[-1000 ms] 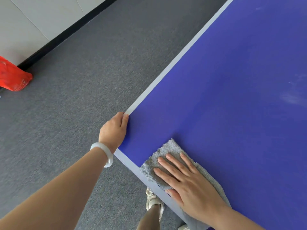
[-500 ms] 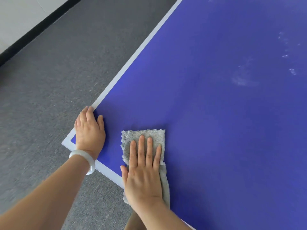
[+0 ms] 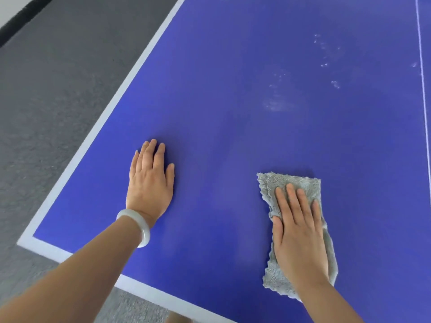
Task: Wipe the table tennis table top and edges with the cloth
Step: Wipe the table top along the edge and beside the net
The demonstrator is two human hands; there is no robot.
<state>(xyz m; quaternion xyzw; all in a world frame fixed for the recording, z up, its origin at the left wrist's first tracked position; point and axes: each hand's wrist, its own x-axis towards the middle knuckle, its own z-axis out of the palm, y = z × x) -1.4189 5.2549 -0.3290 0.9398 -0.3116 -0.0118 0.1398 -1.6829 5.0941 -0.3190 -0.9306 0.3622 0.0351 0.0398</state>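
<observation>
The blue table tennis table top fills most of the view, with white border lines along its left and near edges. A grey fluffy cloth lies flat on it at the lower right. My right hand presses down on the cloth with straight fingers, covering its middle. My left hand rests flat on the bare blue surface to the left, a pale bangle on its wrist. Whitish smudges mark the top farther ahead of the cloth.
Grey carpet lies to the left of the table and below its near corner. A thin white centre line runs up the table at the far right. A dark skirting strip shows at the top left.
My right hand has slid the cloth to the right, away from the corner. My left hand has moved off the corner edge farther onto the blue top. The view has shifted right.
</observation>
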